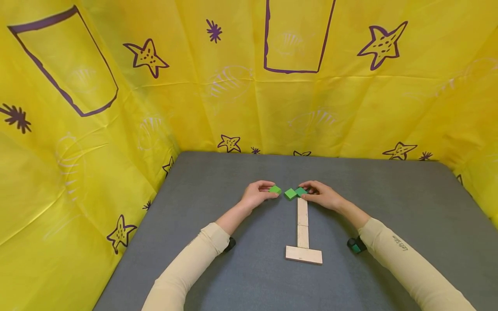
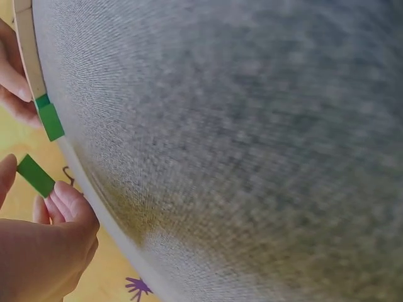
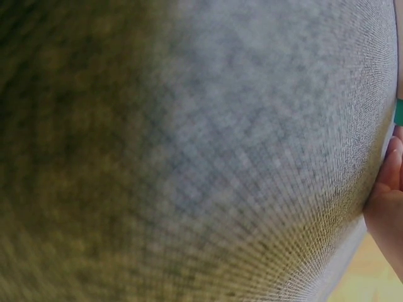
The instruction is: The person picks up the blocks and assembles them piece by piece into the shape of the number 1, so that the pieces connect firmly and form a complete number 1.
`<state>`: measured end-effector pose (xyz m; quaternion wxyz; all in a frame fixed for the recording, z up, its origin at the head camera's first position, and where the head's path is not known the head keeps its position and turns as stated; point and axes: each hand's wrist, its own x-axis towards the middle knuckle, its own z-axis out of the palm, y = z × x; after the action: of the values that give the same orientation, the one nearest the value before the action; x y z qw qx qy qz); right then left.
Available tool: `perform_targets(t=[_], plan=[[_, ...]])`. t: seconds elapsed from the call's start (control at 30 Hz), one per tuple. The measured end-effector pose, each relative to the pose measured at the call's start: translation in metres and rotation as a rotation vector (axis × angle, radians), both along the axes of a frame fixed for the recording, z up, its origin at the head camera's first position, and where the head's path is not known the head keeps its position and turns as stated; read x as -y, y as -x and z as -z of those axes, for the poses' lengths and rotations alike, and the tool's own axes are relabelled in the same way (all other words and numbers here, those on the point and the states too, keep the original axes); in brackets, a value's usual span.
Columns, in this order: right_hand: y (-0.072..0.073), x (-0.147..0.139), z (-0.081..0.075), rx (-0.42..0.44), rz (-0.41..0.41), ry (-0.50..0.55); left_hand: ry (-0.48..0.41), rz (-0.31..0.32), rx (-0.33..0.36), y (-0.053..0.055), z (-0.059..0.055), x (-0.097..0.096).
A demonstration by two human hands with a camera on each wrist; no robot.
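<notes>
My left hand [image 1: 256, 194] pinches a small bright green block [image 1: 275, 189] between thumb and fingers, just left of the others. In the left wrist view this green block [image 2: 36, 176] is held above the tabletop's edge line. A second bright green block [image 1: 290, 194] lies on the table, its corner against a darker green block [image 1: 300, 191]. My right hand [image 1: 322, 195] grips that darker block with thumb and fingers at the far end of a row of pale wooden planks [image 1: 302, 212]. The right wrist view catches only part of the right hand [image 3: 387, 201] and a green edge.
Two planks run end to end toward me, meeting a crosswise wooden plank [image 1: 304, 255] at the near end. All lie on a grey table [image 1: 218, 172]. Yellow cloth [image 1: 186, 112] with purple starfish drawings hangs behind and at the sides. Dark cameras [image 1: 355, 245] sit below the sleeves.
</notes>
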<state>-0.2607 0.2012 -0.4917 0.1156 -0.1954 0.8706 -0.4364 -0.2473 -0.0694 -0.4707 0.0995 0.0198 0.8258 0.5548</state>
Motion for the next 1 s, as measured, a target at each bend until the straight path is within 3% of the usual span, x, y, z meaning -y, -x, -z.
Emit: perform_targets(t=[0.47, 1.0], plan=[[0.002, 0.001, 0.0, -0.007, -0.002, 0.01, 0.022, 0.046, -0.028, 0.001, 0.001, -0.009], [0.001, 0.0, 0.002, -0.007, -0.001, 0.012, 0.148, 0.104, -0.091, 0.004, 0.008, -0.018]])
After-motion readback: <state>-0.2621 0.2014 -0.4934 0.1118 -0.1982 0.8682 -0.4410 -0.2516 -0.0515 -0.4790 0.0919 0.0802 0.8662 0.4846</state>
